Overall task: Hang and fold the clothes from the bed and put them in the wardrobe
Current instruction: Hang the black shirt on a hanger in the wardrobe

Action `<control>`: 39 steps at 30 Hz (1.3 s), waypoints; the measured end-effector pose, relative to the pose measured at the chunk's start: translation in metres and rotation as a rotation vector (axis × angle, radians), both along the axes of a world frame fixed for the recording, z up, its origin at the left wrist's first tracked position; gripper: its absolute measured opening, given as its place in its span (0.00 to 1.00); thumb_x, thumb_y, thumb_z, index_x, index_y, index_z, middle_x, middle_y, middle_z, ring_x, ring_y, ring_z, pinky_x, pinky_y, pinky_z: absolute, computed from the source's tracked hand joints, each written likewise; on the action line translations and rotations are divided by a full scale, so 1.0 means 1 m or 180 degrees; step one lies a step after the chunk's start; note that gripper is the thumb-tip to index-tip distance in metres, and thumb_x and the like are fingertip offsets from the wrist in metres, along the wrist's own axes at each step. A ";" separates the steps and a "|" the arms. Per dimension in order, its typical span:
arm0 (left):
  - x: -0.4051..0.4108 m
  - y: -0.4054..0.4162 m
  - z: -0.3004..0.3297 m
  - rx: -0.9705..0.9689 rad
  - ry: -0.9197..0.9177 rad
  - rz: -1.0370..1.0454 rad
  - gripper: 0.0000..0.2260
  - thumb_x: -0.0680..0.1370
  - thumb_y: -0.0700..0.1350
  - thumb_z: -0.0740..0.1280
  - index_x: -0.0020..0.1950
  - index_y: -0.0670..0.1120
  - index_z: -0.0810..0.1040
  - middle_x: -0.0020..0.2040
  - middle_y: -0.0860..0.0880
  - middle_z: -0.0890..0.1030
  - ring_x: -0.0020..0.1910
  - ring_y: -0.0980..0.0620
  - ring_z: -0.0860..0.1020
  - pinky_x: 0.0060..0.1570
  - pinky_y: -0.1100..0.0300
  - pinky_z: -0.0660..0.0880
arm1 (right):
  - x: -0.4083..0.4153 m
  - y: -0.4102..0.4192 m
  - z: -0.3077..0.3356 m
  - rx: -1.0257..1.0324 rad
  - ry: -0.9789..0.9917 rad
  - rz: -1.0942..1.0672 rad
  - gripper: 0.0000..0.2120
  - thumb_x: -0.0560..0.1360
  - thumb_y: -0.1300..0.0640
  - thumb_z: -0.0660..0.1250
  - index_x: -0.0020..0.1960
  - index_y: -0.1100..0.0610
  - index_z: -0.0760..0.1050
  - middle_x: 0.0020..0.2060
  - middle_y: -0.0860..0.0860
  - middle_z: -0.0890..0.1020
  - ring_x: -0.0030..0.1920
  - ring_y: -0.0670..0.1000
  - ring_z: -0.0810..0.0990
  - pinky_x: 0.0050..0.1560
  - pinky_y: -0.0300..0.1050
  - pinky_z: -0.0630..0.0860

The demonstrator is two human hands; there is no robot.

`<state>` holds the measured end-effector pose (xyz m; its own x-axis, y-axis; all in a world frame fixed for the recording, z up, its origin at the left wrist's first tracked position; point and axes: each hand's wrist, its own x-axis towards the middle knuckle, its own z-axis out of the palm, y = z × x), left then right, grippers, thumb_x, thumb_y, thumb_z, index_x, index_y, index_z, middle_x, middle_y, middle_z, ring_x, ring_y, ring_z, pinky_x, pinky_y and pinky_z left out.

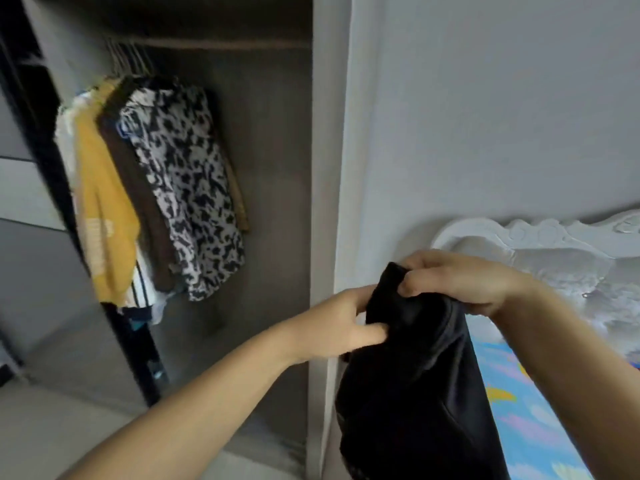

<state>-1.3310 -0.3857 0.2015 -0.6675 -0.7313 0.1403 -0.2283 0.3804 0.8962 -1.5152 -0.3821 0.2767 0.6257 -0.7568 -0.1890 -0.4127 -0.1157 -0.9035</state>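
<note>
Up close, a black garment hangs between a person's two hands in front of an open wardrobe, its soft, slightly glossy cloth bunched at the top and falling in a long dark drape toward the near edge of the view. Right hand curls its fingers and thumb around the garment's upper edge, pinching a fold; left hand grips the cloth just below and to the left, thumb pressed against the fabric. Far left inside the wardrobe, clothes hang close together from a rail: a black-and-white blotch-patterned blouse, a brown top beside it, a mustard-yellow top and pale pieces behind. Wardrobe walls are matt grey-brown, with a dark door frame at left. To the right, a white carved headboard with scrolled relief stands against a plain grey wall, and a bed sheet in bright blue, yellow and pink shows near right
</note>
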 end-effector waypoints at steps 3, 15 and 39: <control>0.063 0.015 0.001 -0.0133 0.0177 0.0520 0.13 0.71 0.47 0.66 0.54 0.44 0.77 0.45 0.50 0.79 0.47 0.57 0.77 0.52 0.61 0.71 | 0.060 0.001 0.001 -0.0093 -0.0013 0.0183 0.08 0.64 0.61 0.62 0.35 0.65 0.76 0.29 0.54 0.76 0.29 0.46 0.74 0.30 0.37 0.71; 0.272 -0.046 -0.026 -0.1357 -0.2587 0.2168 0.05 0.76 0.52 0.64 0.49 0.53 0.74 0.46 0.52 0.70 0.49 0.52 0.72 0.39 0.57 0.69 | 0.186 -0.069 -0.002 -0.0541 0.0555 0.0007 0.11 0.75 0.63 0.59 0.45 0.71 0.76 0.38 0.59 0.80 0.41 0.56 0.78 0.47 0.45 0.75; 0.261 -0.410 0.086 0.0242 0.0485 0.2529 0.12 0.81 0.47 0.60 0.37 0.51 0.69 0.40 0.47 0.71 0.40 0.49 0.72 0.45 0.57 0.67 | 0.262 -0.380 0.062 -0.2348 0.2144 -0.2595 0.16 0.79 0.55 0.59 0.65 0.59 0.72 0.62 0.60 0.76 0.62 0.60 0.75 0.60 0.50 0.74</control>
<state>-1.0705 -0.7959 0.2872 0.0774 -0.9899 0.1186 -0.2778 0.0928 0.9561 -1.2532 -0.7624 0.3385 -0.1188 -0.9332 0.3391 -0.9470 0.0038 -0.3213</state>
